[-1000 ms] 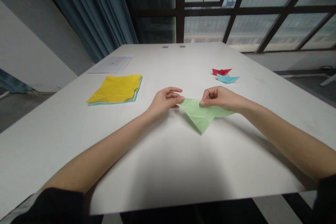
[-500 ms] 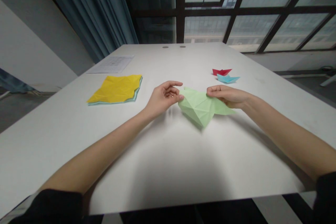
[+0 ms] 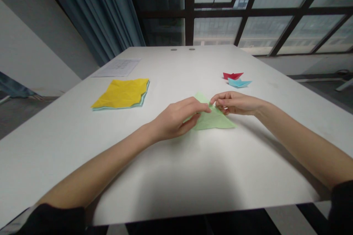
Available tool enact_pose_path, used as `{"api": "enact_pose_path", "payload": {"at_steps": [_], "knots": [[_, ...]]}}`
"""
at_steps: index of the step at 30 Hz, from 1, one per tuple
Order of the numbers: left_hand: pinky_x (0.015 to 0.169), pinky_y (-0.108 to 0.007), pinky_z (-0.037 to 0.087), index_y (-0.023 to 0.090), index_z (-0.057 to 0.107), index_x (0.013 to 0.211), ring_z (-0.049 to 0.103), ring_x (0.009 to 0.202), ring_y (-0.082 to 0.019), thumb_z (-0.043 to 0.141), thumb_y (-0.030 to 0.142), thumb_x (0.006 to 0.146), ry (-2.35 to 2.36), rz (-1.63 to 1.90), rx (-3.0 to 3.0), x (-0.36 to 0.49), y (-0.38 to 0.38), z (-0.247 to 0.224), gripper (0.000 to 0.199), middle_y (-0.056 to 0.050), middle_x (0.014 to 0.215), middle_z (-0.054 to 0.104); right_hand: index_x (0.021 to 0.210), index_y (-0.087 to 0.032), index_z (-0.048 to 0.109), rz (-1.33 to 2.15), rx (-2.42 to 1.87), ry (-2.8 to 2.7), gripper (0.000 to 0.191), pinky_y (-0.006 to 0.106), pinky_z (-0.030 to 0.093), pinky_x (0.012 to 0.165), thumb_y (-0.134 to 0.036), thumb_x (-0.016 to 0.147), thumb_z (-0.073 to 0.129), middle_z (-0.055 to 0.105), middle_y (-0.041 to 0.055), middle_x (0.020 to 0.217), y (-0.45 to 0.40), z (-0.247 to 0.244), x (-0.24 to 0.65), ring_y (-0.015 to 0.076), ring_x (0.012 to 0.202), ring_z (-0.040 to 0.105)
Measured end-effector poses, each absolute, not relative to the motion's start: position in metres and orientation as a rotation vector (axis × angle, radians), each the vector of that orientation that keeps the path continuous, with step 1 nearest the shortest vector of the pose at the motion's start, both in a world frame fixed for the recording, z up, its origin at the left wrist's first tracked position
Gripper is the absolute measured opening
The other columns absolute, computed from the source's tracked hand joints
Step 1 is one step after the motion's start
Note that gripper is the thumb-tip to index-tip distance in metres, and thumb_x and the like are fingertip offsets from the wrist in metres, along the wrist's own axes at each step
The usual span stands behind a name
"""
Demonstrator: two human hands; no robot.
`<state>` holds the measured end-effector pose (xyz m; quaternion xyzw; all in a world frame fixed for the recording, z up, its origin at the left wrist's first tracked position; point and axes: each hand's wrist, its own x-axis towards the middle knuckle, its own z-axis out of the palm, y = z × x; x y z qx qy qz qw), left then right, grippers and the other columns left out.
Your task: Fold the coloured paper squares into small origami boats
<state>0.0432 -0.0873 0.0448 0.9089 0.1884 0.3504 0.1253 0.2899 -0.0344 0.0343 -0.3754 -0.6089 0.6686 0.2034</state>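
A sheet of light green paper (image 3: 215,120), folded into a roughly triangular shape, lies on the white table (image 3: 176,176) in front of me. From the left, my left hand (image 3: 183,117) reaches over it, fingers stretched across its left part and thumb apart near the front edge, covering that side. My right hand (image 3: 230,102) is closed at the paper's upper right side, fingertips pinched at a fold near the middle. How much paper sits between those fingertips is partly hidden.
To the left lies a stack of paper with a yellow sheet (image 3: 121,93) on top. A printed page (image 3: 117,68) lies farther back. Beyond my right hand stand a red paper boat (image 3: 233,76) and a blue paper boat (image 3: 239,83).
The green paper has gone from a raised, partly opened shape to a flatter triangle on the table. My left hand has moved right and over it; my right fingers have shifted slightly left.
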Motion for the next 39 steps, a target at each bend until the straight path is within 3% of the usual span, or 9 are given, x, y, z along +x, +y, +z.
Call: {"api": "enact_pose_path", "payload": {"at_steps": [3, 7, 11, 18, 22, 25, 28, 33, 39], "knots": [[0.078, -0.028, 0.047, 0.018, 0.056, 0.106, 0.059, 0.094, -0.016, 0.039, 0.014, 0.088, 0.433, 0.954, 2.884, 0.046, -0.087, 0.045, 0.025, -0.010, 0.109, 0.062, 0.095, -0.019, 0.055, 1.725, -1.125, -1.714, 0.042, 0.021, 0.022, 0.043, -0.044, 0.066, 0.072, 0.038, -0.0091, 0.054, -0.035, 0.030, 0.285, 0.0048, 0.046, 0.032], [0.074, -0.027, 0.047, 0.017, 0.059, 0.092, 0.061, 0.084, -0.015, 0.035, 0.030, 0.094, 0.507, 0.768, 2.998, 0.054, -0.092, 0.046, 0.027, -0.008, 0.093, 0.066, 0.099, -0.019, 0.052, 1.535, -1.309, -1.817, 0.050, 0.022, 0.020, 0.042, -0.042, 0.061, 0.075, 0.042, -0.0093, 0.053, -0.032, 0.021, 0.285, 0.0053, 0.044, 0.031], [0.070, -0.026, 0.044, 0.018, 0.059, 0.088, 0.059, 0.075, -0.015, 0.037, 0.031, 0.093, 0.455, 0.635, 3.050, 0.062, -0.100, 0.043, 0.026, -0.005, 0.079, 0.065, 0.072, -0.016, 0.057, 1.586, -1.320, -2.024, 0.033, 0.023, 0.017, 0.043, -0.043, 0.063, 0.073, 0.038, -0.0075, 0.050, -0.026, 0.014, 0.291, 0.0051, 0.044, 0.029], [0.059, -0.026, 0.037, 0.021, 0.058, 0.101, 0.052, 0.061, -0.013, 0.034, 0.022, 0.093, 0.308, 0.465, 3.230, 0.063, -0.100, 0.032, 0.025, -0.002, 0.071, 0.061, 0.065, -0.018, 0.050, 1.404, -1.400, -1.496, 0.027, 0.020, 0.032, 0.045, -0.035, 0.066, 0.071, 0.051, -0.0036, 0.058, -0.011, 0.006, 0.296, 0.0072, 0.049, 0.045], [0.067, -0.028, 0.040, 0.017, 0.055, 0.110, 0.056, 0.070, -0.016, 0.048, 0.017, 0.083, 0.314, 0.261, 3.074, 0.062, -0.096, 0.027, 0.028, -0.004, 0.081, 0.064, 0.069, -0.019, 0.052, 1.425, -1.423, -1.261, 0.020, 0.023, 0.041, 0.047, -0.030, 0.068, 0.069, 0.059, -0.0010, 0.061, -0.007, 0.002, 0.298, 0.0108, 0.050, 0.053], [0.070, -0.027, 0.041, 0.019, 0.058, 0.108, 0.059, 0.078, -0.017, 0.058, 0.028, 0.078, 0.463, 0.161, 2.797, 0.058, -0.090, 0.022, 0.031, -0.004, 0.087, 0.065, 0.071, -0.020, 0.051, 1.430, -1.393, -1.212, 0.016, 0.024, 0.044, 0.047, -0.026, 0.071, 0.066, 0.061, -0.0016, 0.060, -0.007, 0.001, 0.299, 0.0120, 0.050, 0.056], [0.066, -0.026, 0.042, 0.018, 0.061, 0.102, 0.059, 0.073, -0.016, 0.051, 0.039, 0.083, 0.821, 0.239, 2.551, 0.051, -0.074, 0.014, 0.030, -0.004, 0.084, 0.066, 0.074, -0.021, 0.051, 1.421, -1.372, -1.190, 0.011, 0.025, 0.046, 0.048, -0.024, 0.075, 0.062, 0.062, -0.0018, 0.061, -0.007, 0.000, 0.298, 0.0128, 0.050, 0.057], [0.073, -0.030, 0.044, 0.015, 0.061, 0.107, 0.058, 0.082, -0.019, 0.057, 0.030, 0.077, 1.429, 0.693, 2.151, 0.039, -0.040, -0.006, 0.034, -0.009, 0.095, 0.061, 0.085, -0.022, 0.054, 1.402, -1.254, -1.197, 0.009, 0.029, 0.051, 0.056, -0.026, 0.079, 0.058, 0.067, 0.0000, 0.071, -0.008, -0.001, 0.295, 0.0141, 0.055, 0.061], [0.067, -0.028, 0.044, 0.014, 0.065, 0.096, 0.057, 0.067, -0.014, 0.062, 0.022, 0.070, 1.334, 0.852, 1.534, 0.038, -0.032, -0.009, 0.027, -0.005, 0.078, 0.061, 0.093, -0.023, 0.054, 1.387, -1.137, -1.264, 0.016, 0.034, 0.053, 0.065, -0.033, 0.080, 0.057, 0.070, 0.0028, 0.085, -0.009, 0.000, 0.294, 0.0175, 0.068, 0.065]]}}
